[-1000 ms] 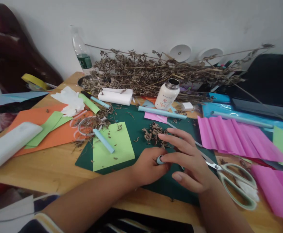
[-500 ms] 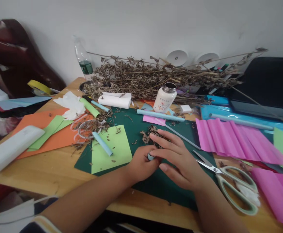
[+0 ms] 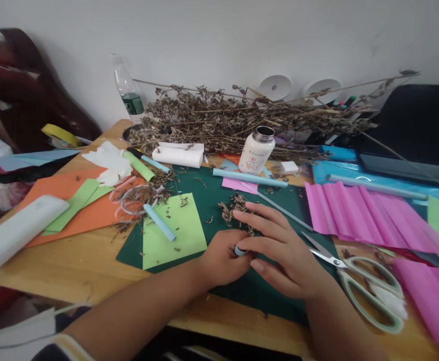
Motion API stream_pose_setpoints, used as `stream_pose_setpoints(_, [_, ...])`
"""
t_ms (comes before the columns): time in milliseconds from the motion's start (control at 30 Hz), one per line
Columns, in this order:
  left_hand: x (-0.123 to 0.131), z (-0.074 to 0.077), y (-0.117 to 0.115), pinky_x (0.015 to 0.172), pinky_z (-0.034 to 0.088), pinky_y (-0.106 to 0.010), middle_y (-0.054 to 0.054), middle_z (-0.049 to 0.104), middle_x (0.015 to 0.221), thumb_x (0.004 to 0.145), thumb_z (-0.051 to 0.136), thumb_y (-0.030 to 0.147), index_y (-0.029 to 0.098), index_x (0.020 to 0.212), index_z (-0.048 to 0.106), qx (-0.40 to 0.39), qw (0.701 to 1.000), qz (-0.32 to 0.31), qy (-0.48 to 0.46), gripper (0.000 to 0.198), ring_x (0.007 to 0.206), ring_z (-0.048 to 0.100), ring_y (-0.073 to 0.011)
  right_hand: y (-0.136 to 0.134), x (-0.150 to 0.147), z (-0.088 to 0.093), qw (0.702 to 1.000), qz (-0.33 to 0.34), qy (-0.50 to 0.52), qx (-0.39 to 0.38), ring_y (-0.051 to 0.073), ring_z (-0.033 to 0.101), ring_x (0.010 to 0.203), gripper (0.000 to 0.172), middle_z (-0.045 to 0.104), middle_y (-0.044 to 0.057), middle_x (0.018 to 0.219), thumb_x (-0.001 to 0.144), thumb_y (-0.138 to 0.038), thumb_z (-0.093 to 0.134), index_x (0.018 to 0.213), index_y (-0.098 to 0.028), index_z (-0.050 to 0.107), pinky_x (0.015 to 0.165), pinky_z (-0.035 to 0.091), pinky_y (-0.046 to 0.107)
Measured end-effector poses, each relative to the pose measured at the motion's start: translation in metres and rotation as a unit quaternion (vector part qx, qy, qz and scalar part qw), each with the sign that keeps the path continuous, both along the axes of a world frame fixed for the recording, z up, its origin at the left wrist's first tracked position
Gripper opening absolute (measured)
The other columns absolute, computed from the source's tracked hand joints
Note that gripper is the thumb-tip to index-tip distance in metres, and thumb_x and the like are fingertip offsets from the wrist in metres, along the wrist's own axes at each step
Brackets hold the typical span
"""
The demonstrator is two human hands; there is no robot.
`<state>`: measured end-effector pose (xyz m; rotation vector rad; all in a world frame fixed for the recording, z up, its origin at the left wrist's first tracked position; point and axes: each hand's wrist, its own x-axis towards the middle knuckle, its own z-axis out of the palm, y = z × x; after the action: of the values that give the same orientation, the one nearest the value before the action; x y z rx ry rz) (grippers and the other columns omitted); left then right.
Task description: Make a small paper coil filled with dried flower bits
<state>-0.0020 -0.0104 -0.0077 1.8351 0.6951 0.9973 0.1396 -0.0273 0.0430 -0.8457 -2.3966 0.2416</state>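
My left hand [image 3: 222, 259] is closed around a small light-blue paper roll [image 3: 239, 250], of which only the end shows. My right hand [image 3: 279, 250] lies against it, thumb and forefinger pinching the roll's end, the other fingers spread. Both hands rest on a dark green cutting mat [image 3: 219, 200]. Crumbled dried leaves [image 3: 234, 210] lie just beyond my fingers. A light-green paper sheet [image 3: 170, 230] with another blue paper roll [image 3: 159, 222] on it lies to the left.
Scissors [image 3: 366, 286] lie right of my right hand. Pleated pink paper [image 3: 370, 215] covers the right side. A heap of dried branches [image 3: 249, 118], a small white bottle [image 3: 256, 150] and a water bottle [image 3: 128, 93] stand at the back. Orange paper [image 3: 76, 200] and a white case [image 3: 16, 230] lie left.
My hands shifted slightly left on the mat while still holding the small blue roll; the camera tilted a little. Nothing else on the table moved.
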Motion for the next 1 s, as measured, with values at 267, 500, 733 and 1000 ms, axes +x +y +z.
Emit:
stream_pose_setpoints(267, [-0.001, 0.000, -0.001, 0.050, 0.033, -0.019, 0.002, 0.044, 0.052, 0.062, 0.044, 0.015, 0.014, 0.050, 0.039, -0.013, 1.000, -0.001, -0.002, 0.013, 0.051, 0.043, -0.0088, 0.001, -0.002, -0.002, 0.999, 0.016, 0.018, 0.021, 0.027, 0.029, 0.114, 0.019, 0.041, 0.007, 0.122, 0.068, -0.019, 0.046, 0.085, -0.018, 0.054, 0.090, 0.031, 0.045])
stream_pose_setpoints(500, [-0.001, 0.000, -0.001, 0.047, 0.030, -0.017, 0.004, 0.039, 0.049, 0.063, 0.045, 0.015, 0.014, 0.049, 0.034, 0.003, 1.000, -0.003, -0.005, 0.018, 0.048, 0.038, -0.0069, 0.002, -0.001, -0.001, 0.998, 0.019, 0.050, 0.038, 0.026, 0.033, 0.112, 0.016, 0.047, 0.009, 0.115, 0.069, -0.020, 0.046, 0.080, -0.016, 0.056, 0.088, 0.033, 0.044])
stream_pose_setpoints(733, [-0.003, -0.002, -0.002, 0.049, 0.035, -0.020, 0.000, 0.046, 0.053, 0.067, 0.043, 0.026, 0.015, 0.052, 0.039, -0.011, 1.000, -0.015, 0.008, 0.019, 0.051, 0.043, -0.0103, -0.005, -0.007, 0.008, 0.999, -0.030, -0.028, -0.022, 0.027, 0.025, 0.118, 0.013, 0.040, 0.005, 0.124, 0.071, -0.022, 0.047, 0.079, -0.019, 0.057, 0.091, 0.029, 0.047])
stream_pose_setpoints(1000, [-0.002, 0.000, -0.002, 0.047, 0.031, -0.020, 0.002, 0.039, 0.049, 0.066, 0.041, 0.018, 0.016, 0.051, 0.033, 0.046, 0.999, 0.013, 0.013, 0.017, 0.048, 0.039, -0.0091, -0.010, -0.002, 0.011, 0.998, -0.059, -0.005, 0.015, 0.028, 0.030, 0.115, 0.016, 0.042, 0.005, 0.122, 0.069, -0.027, 0.049, 0.081, -0.021, 0.057, 0.091, 0.027, 0.049])
